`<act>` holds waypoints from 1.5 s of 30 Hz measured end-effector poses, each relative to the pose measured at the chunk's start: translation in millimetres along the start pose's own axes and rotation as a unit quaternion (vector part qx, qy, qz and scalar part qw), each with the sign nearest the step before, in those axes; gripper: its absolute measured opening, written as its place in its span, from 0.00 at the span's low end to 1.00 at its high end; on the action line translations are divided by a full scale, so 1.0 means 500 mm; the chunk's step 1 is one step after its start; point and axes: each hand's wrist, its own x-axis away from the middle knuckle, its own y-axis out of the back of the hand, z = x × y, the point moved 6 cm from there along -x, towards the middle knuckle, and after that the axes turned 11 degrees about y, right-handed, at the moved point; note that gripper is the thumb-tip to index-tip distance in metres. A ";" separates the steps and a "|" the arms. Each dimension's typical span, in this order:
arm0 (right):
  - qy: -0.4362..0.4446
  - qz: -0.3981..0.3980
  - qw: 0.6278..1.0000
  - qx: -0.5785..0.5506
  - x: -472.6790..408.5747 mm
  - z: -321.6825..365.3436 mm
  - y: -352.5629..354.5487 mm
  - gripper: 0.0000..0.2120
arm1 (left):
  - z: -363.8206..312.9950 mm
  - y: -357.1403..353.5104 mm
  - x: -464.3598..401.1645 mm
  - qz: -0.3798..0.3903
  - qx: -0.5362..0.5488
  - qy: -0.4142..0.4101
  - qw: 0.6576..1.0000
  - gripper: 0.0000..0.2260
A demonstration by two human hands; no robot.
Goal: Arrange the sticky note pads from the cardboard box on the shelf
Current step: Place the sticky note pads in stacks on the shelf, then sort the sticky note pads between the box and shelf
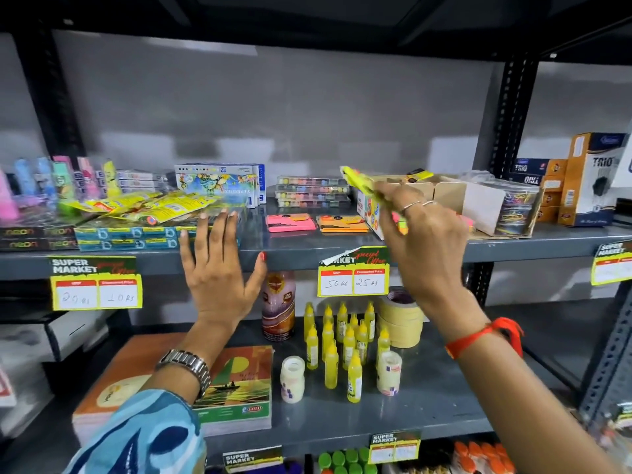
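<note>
My right hand (422,230) is raised in front of the cardboard box (448,191) and pinches a yellow sticky note pad (360,181), tilted, above the shelf (307,248). A pink pad stack (290,223) and an orange pad stack (343,223) lie flat on the shelf left of the box. One more yellow pad (419,175) sticks up inside the box. My left hand (217,265) is open with fingers spread, its fingertips against the shelf's front edge and a blue packet stack (126,236).
Highlighters (61,186), yellow packets (143,205) and pastel boxes (219,184) crowd the shelf's left. Bead cases (311,191) sit behind the pads. A rubber-band tub (513,208) and Trio boxes (588,179) stand at the right. Glue bottles (345,340) and tape rolls (400,319) fill the lower shelf.
</note>
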 end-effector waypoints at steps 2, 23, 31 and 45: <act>0.032 0.034 0.999 -0.017 -0.006 0.050 -0.015 0.11 | 0.001 -0.003 0.000 0.004 -0.006 0.000 1.000 0.29; 0.069 0.240 0.966 -0.070 -0.009 0.096 -0.141 0.22 | 0.002 -0.005 0.002 0.001 0.010 -0.006 1.000 0.29; -0.112 0.158 0.981 0.019 0.005 -0.106 -0.068 0.04 | 0.000 -0.003 0.003 -0.013 0.018 -0.005 1.000 0.29; -0.131 0.321 0.935 0.069 0.069 -0.207 -0.089 0.15 | 0.004 -0.007 0.004 -0.011 0.022 0.001 1.000 0.29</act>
